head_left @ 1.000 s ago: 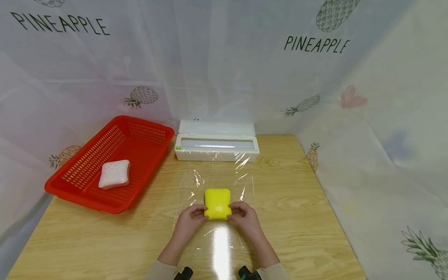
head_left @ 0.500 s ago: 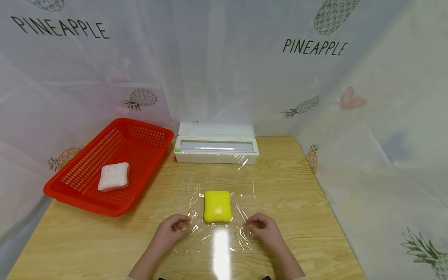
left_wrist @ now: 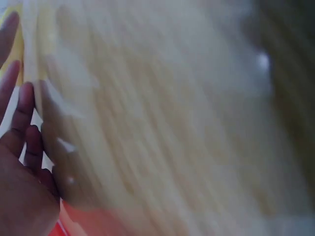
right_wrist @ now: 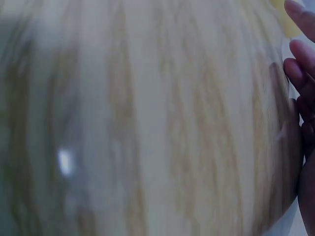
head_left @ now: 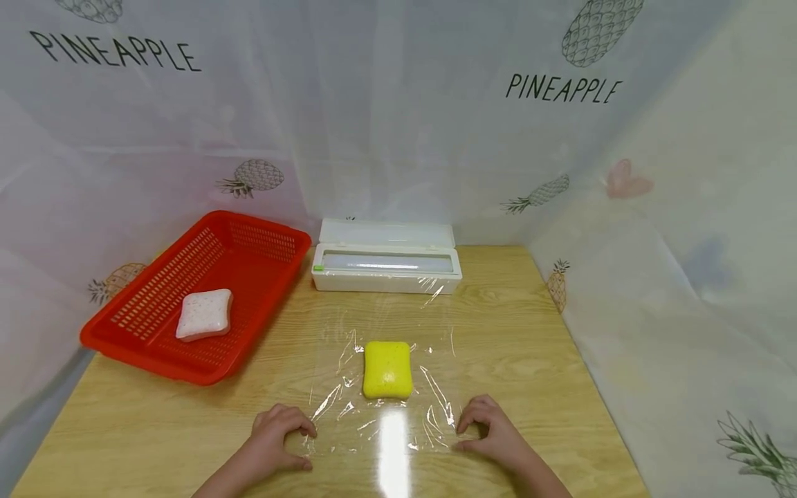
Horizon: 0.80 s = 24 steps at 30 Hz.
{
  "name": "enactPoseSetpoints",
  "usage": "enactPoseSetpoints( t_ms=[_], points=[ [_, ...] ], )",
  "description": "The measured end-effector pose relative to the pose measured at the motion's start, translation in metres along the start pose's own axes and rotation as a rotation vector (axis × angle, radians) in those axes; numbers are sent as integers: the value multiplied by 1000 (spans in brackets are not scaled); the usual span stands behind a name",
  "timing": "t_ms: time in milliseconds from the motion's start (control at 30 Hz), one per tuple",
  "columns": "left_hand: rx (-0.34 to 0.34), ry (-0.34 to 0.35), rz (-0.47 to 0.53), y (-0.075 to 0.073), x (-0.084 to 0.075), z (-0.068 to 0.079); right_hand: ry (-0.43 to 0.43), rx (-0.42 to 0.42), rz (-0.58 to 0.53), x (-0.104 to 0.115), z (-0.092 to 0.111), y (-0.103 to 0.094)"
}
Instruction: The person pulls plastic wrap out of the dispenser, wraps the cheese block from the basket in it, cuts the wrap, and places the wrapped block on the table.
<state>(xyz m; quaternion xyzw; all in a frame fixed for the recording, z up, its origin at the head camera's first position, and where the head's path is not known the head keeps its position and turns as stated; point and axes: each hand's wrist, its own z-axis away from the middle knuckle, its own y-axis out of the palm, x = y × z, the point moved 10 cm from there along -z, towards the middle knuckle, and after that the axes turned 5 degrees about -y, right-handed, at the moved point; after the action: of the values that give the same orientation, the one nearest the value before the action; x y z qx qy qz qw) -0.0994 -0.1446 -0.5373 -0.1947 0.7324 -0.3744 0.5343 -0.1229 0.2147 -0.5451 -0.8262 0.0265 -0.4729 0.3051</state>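
Observation:
A yellow rounded-square block (head_left: 387,370) lies on a sheet of clear cling film (head_left: 349,408) spread over the wooden table. At the film's near left corner is my left hand (head_left: 274,439), its thumb and fingers spread apart in a C shape. My right hand (head_left: 495,432) is at the near right edge of the film, fingers loosely bent with a gap to the thumb. Nothing shows gripped in either hand. In the left wrist view, the fingers of the left hand (left_wrist: 22,142) are parted. The right wrist view shows part of the right hand (right_wrist: 305,83) at its edge.
Behind the film stands a white cling film dispenser (head_left: 386,280), lid raised, roll showing inside. A red plastic basket (head_left: 249,332) at the left holds a white speckled block (head_left: 204,313). Pineapple-print curtains (head_left: 398,124) hang behind and along both sides of the wooden table (head_left: 529,332).
Both hands have let go of the yellow block's sides and moved apart and toward me, to the film's near corners. The block stays on the film, and creases have spread around it.

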Motion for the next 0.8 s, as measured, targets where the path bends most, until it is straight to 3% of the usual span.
enactPoseSetpoints(
  t_ms=[100,300,467,733,800],
  points=[
    [29,44,2,2,-1,3,-48,35,81,1,3,2],
    [76,42,32,2,1,2,-34,143,140,5,5,4],
    [56,66,20,1,0,2,-53,180,148,11,8,5],
    [10,103,30,-1,0,2,-95,149,28,15,11,3],
    [-3,102,32,-1,0,1,-70,141,-15,12,11,3]
  ],
)
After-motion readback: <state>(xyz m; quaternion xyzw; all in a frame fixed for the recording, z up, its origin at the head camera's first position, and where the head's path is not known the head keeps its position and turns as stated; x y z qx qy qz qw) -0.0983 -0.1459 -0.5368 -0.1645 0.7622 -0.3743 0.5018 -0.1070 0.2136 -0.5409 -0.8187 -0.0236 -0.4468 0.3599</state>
